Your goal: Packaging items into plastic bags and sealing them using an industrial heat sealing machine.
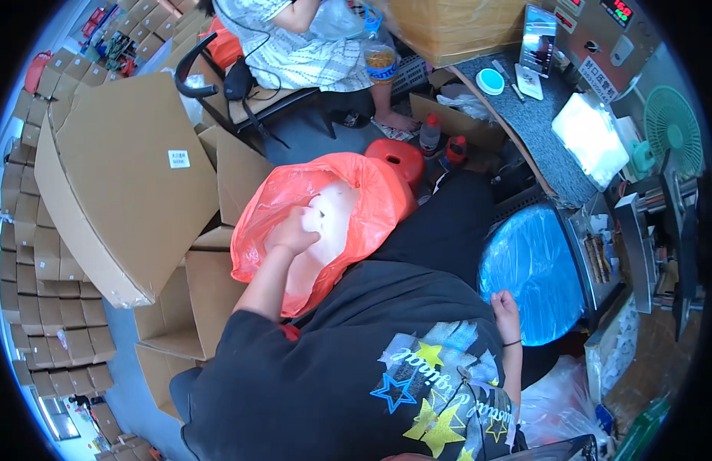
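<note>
My left hand [293, 233] reaches into an open red plastic bag [375, 184] that rests against my lap. The bag holds smooth white pieces [337, 211], whose kind I cannot make out. Thumb and fingers close around one of those white pieces, and the far fingertips are partly hidden. My right hand [506, 310] is beside the near-left rim of a round bin lined with blue plastic [536, 265]. Its fingers are curled together, and whatever may be inside them does not show.
Large cardboard boxes [129, 177] stand at the left. A red stool [398, 159] is beyond the bag. To the right, a desk [517, 115] carries a phone on a stand [538, 46] and a green fan [671, 127]. Across from me a person [317, 54] sits on a chair.
</note>
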`<action>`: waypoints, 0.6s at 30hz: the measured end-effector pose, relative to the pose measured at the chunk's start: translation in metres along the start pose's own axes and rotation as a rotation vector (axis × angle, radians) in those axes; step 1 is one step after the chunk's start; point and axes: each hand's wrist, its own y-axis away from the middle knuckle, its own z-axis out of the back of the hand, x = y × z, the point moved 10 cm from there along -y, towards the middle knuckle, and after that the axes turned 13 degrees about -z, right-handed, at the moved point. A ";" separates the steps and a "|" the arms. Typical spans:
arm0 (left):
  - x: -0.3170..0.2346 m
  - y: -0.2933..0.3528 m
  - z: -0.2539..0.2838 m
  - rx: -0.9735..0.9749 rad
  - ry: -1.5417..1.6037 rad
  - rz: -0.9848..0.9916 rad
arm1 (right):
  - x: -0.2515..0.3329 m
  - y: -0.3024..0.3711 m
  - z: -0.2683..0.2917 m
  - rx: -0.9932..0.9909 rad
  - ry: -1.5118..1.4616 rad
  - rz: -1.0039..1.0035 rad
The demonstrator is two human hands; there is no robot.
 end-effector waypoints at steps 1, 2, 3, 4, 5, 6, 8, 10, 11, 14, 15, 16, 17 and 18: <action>-0.001 0.005 0.024 -0.139 0.027 -0.050 | 0.001 -0.001 0.000 -0.006 0.016 0.035; -0.002 0.010 0.050 -0.204 0.164 -0.142 | 0.002 -0.005 -0.003 0.015 0.035 0.055; -0.014 0.017 0.078 -0.273 0.309 -0.250 | 0.007 -0.002 -0.004 0.010 0.033 0.056; -0.048 0.031 0.112 -0.360 0.571 -0.360 | 0.020 0.002 -0.009 0.015 0.053 0.070; -0.086 0.047 0.151 -0.442 0.839 -0.475 | 0.036 0.007 -0.014 0.015 0.072 0.086; -0.117 0.059 0.176 -0.418 0.997 -0.559 | 0.055 0.012 -0.020 0.000 0.069 0.096; -0.167 0.073 0.202 -0.350 1.302 -0.687 | 0.089 0.017 -0.048 0.162 -0.185 0.004; -0.200 0.069 0.182 -0.202 1.454 -0.734 | 0.140 0.027 -0.081 0.297 -0.296 0.068; -0.222 0.066 0.162 -0.054 1.599 -0.744 | 0.157 0.030 -0.094 0.432 -0.403 0.083; -0.275 0.065 0.085 0.330 1.774 -0.694 | 0.201 0.050 -0.123 0.690 -0.636 0.119; -0.297 0.076 0.062 0.545 1.813 -0.695 | 0.198 0.052 -0.121 0.547 -0.799 0.016; -0.308 0.081 0.040 0.645 1.719 -0.683 | 0.197 0.060 -0.122 0.794 -0.938 0.099; -0.317 0.086 0.017 0.739 1.620 -0.675 | 0.189 0.067 -0.119 1.048 -1.060 0.192; -0.319 0.086 -0.012 0.860 1.491 -0.640 | 0.144 0.054 -0.109 0.836 -1.030 0.043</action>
